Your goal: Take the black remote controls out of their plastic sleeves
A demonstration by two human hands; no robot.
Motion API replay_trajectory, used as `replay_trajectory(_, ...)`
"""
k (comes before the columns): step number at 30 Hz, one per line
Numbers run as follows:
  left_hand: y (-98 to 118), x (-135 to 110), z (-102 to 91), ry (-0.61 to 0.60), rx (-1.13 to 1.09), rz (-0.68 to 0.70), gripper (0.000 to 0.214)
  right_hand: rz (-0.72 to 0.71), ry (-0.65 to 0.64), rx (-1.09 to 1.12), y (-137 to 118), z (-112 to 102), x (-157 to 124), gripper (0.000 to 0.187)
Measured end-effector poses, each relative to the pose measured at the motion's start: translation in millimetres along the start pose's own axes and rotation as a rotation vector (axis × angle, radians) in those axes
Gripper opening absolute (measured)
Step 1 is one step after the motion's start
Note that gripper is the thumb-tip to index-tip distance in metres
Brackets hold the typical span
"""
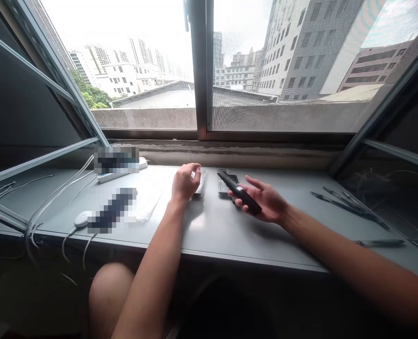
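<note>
My right hand holds a slim black remote-like stick across its palm, fingers loosely curled under it, just above the grey desk. My left hand is pinched closed on the end of a small clear packet that lies on the desk beside it. A second dark flat item lies on the desk under the far end of the black stick. My knee shows below the desk edge.
A white power strip and white cables run along the left. A white mouse sits near the front left edge. Dark cables and a pen lie at right. A window fills the back.
</note>
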State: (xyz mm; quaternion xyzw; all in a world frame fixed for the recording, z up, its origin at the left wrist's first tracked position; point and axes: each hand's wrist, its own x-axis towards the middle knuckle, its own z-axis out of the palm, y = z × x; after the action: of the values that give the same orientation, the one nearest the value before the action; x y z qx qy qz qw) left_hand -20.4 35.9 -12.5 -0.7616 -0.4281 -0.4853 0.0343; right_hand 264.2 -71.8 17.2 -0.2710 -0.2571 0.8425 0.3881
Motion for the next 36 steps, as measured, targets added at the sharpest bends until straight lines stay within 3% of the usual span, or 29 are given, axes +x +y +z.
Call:
replay_trajectory(7,-1.1,-0.6,0.2,0.000,-0.016,0.000,0.021,0.059,-0.075,0.064,0.8,-7.7,5.7,0.032)
replay_trajectory(13,-0.6,-0.5,0.6,0.002,-0.021,0.002,0.020,-0.062,-0.023,0.041,2.4,-1.9,1.1,0.037)
replay_trajectory(23,-1.6,-0.9,1.1,0.002,-0.017,0.001,0.020,0.022,-0.057,0.055,1.3,-7.6,5.4,0.038)
replay_trajectory(28,1.2,-0.4,-0.2,-0.009,-0.010,-0.007,0.020,-0.034,0.012,0.069,2.7,0.2,2.0,0.037)
replay_trajectory(36,1.7,0.1,-0.3,-0.010,-0.002,-0.008,0.019,0.052,0.041,0.012,2.2,-4.6,4.4,0.035)
